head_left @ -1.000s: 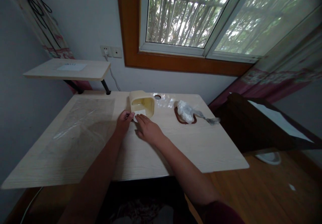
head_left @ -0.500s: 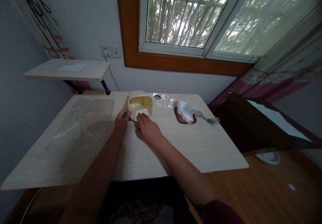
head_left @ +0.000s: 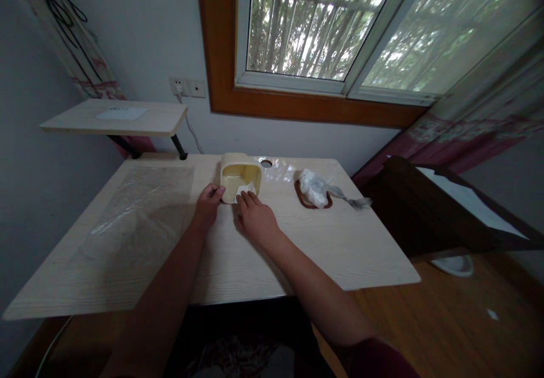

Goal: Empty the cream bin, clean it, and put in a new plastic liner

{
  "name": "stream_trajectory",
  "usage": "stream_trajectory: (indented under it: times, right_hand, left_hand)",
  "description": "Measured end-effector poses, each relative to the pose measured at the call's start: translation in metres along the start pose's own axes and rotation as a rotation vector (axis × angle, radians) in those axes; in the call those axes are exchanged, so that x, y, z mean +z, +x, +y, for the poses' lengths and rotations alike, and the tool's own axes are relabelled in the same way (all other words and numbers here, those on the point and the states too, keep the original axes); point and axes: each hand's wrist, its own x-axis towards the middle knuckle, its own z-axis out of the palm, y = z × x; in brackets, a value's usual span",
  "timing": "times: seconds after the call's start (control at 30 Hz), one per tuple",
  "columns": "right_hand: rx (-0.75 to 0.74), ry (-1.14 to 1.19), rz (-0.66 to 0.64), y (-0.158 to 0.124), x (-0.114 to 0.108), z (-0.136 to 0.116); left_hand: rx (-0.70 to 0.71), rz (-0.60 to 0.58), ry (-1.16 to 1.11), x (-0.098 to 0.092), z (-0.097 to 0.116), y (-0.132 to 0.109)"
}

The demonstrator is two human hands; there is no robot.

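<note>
A cream-coloured plastic box (head_left: 227, 180) with a hollow, yellowish inside rests near the back of the desk, its opening toward me. My left hand (head_left: 208, 203) grips its left front edge between thumb and fingers. At the front right edge my right hand (head_left: 255, 215) presses a white tissue (head_left: 245, 189) against the box, fingers together over it. Part of the tissue shows inside the opening; the rest is hidden under the fingers.
A crumpled clear plastic bag (head_left: 313, 188) lies on a brown ring-like item (head_left: 301, 200) to the right. Flat plastic film (head_left: 140, 213) covers the desk's left part. A raised shelf (head_left: 76, 118) holds a paper sheet (head_left: 122, 114). A dark piece of furniture (head_left: 425, 213) stands right of the desk.
The box has shifted slightly to the right together with both hands. The tissue now looks more crumpled under my right fingers.
</note>
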Motion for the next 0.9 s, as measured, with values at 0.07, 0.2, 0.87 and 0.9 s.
stream_trajectory:
  times: [0.07,0.2,0.87,0.9]
  right_hand:
    - [-0.002,0.001,-0.005,0.002,0.001,-0.005]
    - [-0.089,0.047,0.023,0.007,0.004,-0.012]
    - [-0.127,0.033,0.058,0.008,0.006,-0.015]
    - [-0.114,0.024,0.047,0.008,0.006,-0.012]
  left_hand:
    - [-0.01,-0.008,-0.015,0.0,-0.001,0.001]
    - [0.004,0.056,-0.018,-0.004,-0.003,0.004]
    - [0.042,0.077,0.133,-0.004,0.001,-0.001]
    - [0.041,0.082,0.137,-0.002,0.003,-0.002]
